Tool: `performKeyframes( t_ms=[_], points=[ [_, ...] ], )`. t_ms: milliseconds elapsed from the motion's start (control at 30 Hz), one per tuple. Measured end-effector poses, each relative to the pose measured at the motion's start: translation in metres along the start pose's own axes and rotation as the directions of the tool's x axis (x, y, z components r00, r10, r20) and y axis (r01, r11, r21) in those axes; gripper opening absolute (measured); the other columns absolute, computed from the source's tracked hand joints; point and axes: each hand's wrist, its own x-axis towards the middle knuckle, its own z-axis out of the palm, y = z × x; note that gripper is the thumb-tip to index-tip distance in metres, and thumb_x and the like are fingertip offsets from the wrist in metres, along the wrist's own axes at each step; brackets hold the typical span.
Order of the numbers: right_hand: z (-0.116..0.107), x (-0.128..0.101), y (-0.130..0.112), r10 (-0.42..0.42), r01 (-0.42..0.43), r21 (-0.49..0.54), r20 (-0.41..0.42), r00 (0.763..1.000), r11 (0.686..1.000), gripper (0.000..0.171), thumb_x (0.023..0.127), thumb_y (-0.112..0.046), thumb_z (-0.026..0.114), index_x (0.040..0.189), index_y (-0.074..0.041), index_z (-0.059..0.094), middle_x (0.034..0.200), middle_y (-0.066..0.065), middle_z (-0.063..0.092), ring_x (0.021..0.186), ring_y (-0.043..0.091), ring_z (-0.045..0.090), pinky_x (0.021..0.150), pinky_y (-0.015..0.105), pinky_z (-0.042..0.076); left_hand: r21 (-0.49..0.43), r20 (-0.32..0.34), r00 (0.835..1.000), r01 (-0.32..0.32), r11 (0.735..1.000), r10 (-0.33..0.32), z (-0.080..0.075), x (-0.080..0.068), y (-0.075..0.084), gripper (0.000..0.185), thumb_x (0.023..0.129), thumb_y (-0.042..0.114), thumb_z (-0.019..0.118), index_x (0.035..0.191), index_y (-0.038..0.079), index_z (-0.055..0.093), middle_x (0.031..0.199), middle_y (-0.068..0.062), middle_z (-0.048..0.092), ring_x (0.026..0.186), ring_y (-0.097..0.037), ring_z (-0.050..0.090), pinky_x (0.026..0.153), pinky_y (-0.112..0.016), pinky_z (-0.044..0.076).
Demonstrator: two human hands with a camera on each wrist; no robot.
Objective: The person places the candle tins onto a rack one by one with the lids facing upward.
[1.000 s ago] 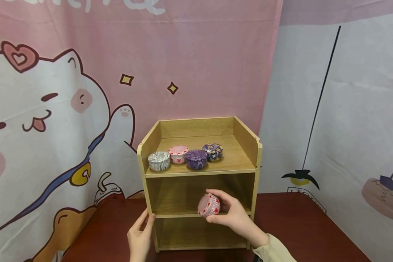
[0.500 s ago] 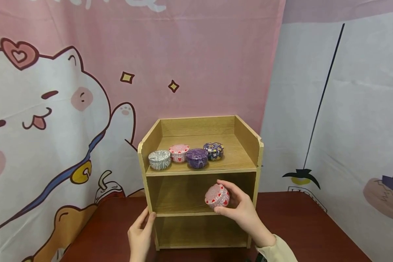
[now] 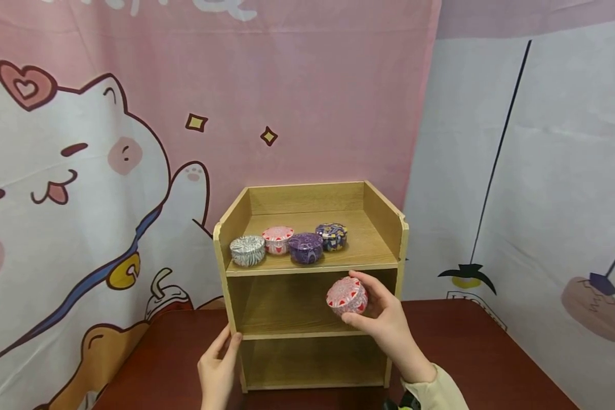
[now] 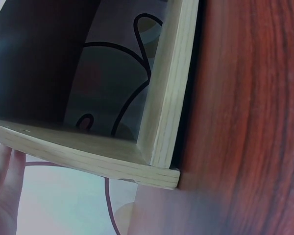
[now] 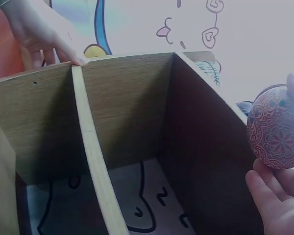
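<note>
My right hand [image 3: 376, 310] grips a round red-and-white patterned tin [image 3: 346, 295] in front of the wooden shelf unit's [image 3: 402, 250] middle opening, just under the top shelf's front edge; the right wrist view shows the same tin [image 5: 276, 128] against my fingers. My left hand [image 3: 219, 364] rests with straight fingers on the unit's left front post, near the middle shelf. On the top shelf stand a silver tin [image 3: 247, 250], a pink tin [image 3: 278, 239], a purple tin [image 3: 305, 248] and a dark floral tin [image 3: 331, 236].
The shelf unit stands on a dark red table [image 3: 456, 353] against a pink cartoon-cat backdrop [image 3: 82, 171]. Its middle and bottom compartments hold nothing visible. A white printed backdrop [image 3: 543, 171] closes the right side.
My right hand has lifted the red-and-white tin up and to the right, from the middle shelf's edge to just below the top shelf. The left hand has stayed on the post.
</note>
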Motion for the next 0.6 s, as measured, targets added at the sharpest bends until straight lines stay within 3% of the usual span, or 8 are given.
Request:
performKeyframes(
  t_ms=[333, 600],
  points=[
    [-0.004, 0.005, -0.014, -0.107, 0.109, 0.032, -0.070, 0.992, 0.993, 0.070, 0.071, 0.017, 0.076, 0.134, 0.003, 0.051, 0.122, 0.006, 0.061, 0.105, 0.014, 0.060, 0.081, 0.023, 0.051, 0.021, 0.001, 1.000, 0.016, 1.000, -0.016, -0.001, 0.001, 0.000, 0.036, 0.086, 0.024, 0.076, 0.117, 0.007, 0.072, 0.097, -0.010, 0.073, 0.081, 0.001, 0.064, 0.069, -0.010, 0.047],
    [-0.004, 0.011, -0.023, -0.127, 0.134, 0.060, -0.110, 0.986, 0.989, 0.071, 0.070, 0.021, 0.074, 0.134, 0.007, 0.049, 0.123, 0.006, 0.060, 0.105, 0.014, 0.060, 0.083, 0.023, 0.051, 0.002, 0.013, 1.000, 0.011, 1.000, -0.011, -0.002, 0.000, 0.002, 0.035, 0.086, 0.020, 0.076, 0.119, 0.007, 0.071, 0.100, -0.011, 0.072, 0.081, 0.003, 0.063, 0.068, -0.010, 0.047]
  ],
)
